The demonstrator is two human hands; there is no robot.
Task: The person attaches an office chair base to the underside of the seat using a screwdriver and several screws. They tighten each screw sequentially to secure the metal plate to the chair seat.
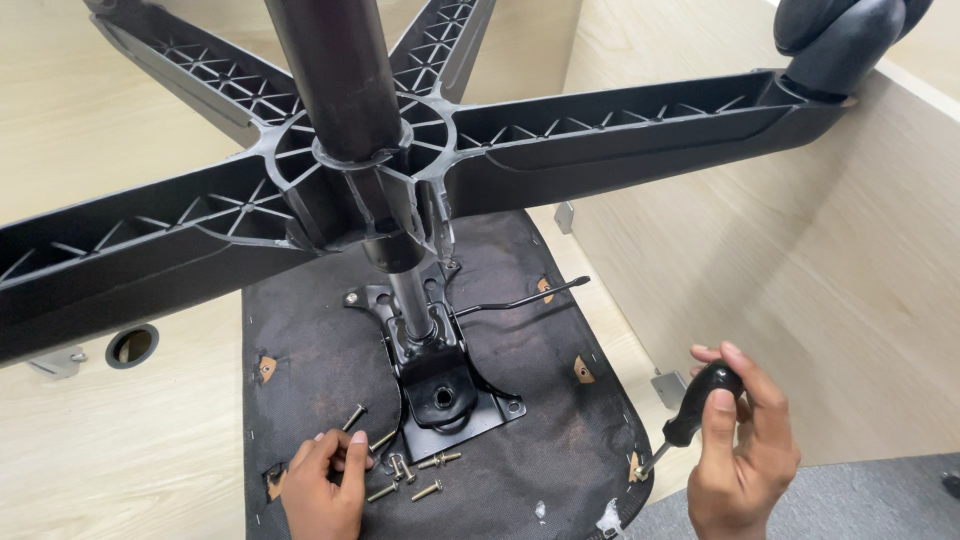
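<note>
Touching loose bolts [400, 470]: left hand [325, 490]; right hand [740, 450] gripping screwdriver [690, 415].

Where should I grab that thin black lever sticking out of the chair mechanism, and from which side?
Take the lever near its free tip, at the upper right, coming from above on the right. That end stands bare over the seat underside, while its root meets the metal mechanism plate beneath the star base, where fingers would likely be cramped. The right hand holding the screwdriver is nearer it.
</note>
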